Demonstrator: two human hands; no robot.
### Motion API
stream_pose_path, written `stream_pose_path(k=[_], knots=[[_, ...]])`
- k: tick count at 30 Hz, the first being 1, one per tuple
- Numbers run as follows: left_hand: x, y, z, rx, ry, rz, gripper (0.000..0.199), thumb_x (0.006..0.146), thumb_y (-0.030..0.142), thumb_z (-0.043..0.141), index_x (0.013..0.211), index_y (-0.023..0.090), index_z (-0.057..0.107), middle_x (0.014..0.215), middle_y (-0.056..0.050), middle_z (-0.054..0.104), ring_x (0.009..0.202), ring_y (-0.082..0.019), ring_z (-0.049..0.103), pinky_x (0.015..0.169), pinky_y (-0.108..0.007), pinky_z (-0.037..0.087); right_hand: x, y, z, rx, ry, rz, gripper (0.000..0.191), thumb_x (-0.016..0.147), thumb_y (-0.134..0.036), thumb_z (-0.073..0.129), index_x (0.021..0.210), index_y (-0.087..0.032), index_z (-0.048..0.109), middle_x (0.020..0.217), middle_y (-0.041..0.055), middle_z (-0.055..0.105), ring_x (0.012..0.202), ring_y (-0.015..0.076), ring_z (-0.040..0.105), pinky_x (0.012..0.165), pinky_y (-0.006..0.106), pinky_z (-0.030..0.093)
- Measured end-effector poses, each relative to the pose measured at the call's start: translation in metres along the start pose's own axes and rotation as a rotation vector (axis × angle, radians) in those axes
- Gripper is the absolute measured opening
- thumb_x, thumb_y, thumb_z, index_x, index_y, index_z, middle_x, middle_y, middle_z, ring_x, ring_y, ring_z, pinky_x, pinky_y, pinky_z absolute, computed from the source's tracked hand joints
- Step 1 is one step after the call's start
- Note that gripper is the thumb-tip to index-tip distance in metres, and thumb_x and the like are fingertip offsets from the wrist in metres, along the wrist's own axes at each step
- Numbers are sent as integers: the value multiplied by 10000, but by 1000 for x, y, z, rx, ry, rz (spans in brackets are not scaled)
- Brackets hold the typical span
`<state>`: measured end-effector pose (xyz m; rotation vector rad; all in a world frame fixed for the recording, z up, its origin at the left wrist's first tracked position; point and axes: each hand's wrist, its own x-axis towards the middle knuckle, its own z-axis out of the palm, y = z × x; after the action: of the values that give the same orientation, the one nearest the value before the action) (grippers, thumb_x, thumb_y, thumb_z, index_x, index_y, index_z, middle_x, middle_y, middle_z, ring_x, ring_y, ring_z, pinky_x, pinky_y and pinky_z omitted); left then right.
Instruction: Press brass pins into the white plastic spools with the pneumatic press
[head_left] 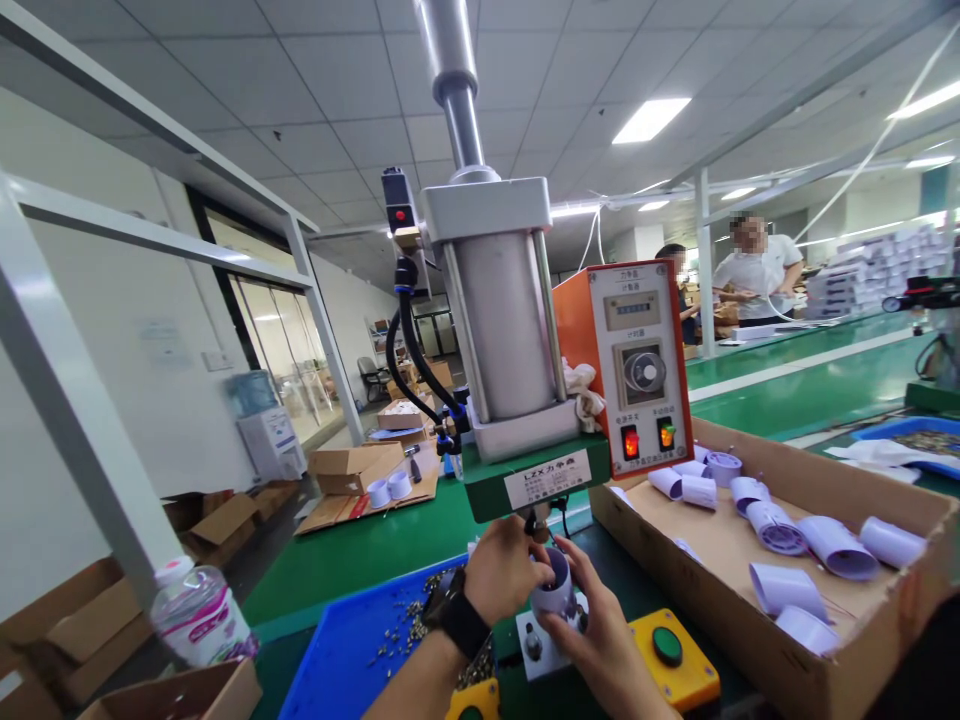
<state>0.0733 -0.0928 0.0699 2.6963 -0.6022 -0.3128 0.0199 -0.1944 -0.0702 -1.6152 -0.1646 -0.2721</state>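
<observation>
Beneath the green press head point(484, 495), at the far edge of the metal fixture block point(551, 660), I have the lavender plastic cylinder point(553, 602) between the left hand point(504, 568) and the right hand point(600, 625), its open end facing up; from this distance I cannot tell whether it is fully seated. The right hand curls round its right side, thumb and fingers spread, bearing on the wall. The left hand, a black watch point(463, 625) on its wrist, has its fingers bent together by the rim; I cannot tell whether they pinch anything. Just beside the block's right edge I see a yellow button box point(691, 690) with a green button point(667, 647). To its left lies a blue tray point(337, 650), small metal parts point(409, 630) scattered towards the right edge. On the workbench point(289, 580), a cardboard box point(720, 612) holds more lavender tube pieces point(780, 527), several near its far edge. Above, the orange control box point(576, 325) shows two lit rocker switches point(631, 443).
</observation>
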Motion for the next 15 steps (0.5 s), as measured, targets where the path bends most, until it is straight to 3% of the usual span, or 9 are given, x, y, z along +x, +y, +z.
stream_pose_path(k=[6, 12, 15], knots=[[0, -3, 1, 54, -15, -25, 88, 642, 195, 641, 697, 127, 639, 816, -13, 624, 799, -122, 538, 704, -229, 378, 1, 0, -2, -54, 29, -57, 681, 757, -198, 549, 1385, -195, 284, 1363, 37, 441, 1259, 115, 423, 1046, 205, 333], [9, 1, -5, 82, -5, -38, 152, 671, 182, 606, 807, 128, 645, 921, -22, 626, 924, -153, 552, 810, -259, 390, 14, -14, -2, -184, -33, -1, 784, 662, -207, 537, 1399, -67, 312, 1375, 133, 416, 1288, 206, 399, 1105, 332, 289], [4, -7, -6, 3, 13, -61, 224, 731, 250, 572, 909, 168, 680, 962, 3, 648, 965, -128, 578, 868, -230, 412, 14, -2, -11, -357, -76, 33, 838, 628, -171, 533, 1433, -85, 319, 1398, 115, 389, 1302, 225, 381, 1112, 373, 286]])
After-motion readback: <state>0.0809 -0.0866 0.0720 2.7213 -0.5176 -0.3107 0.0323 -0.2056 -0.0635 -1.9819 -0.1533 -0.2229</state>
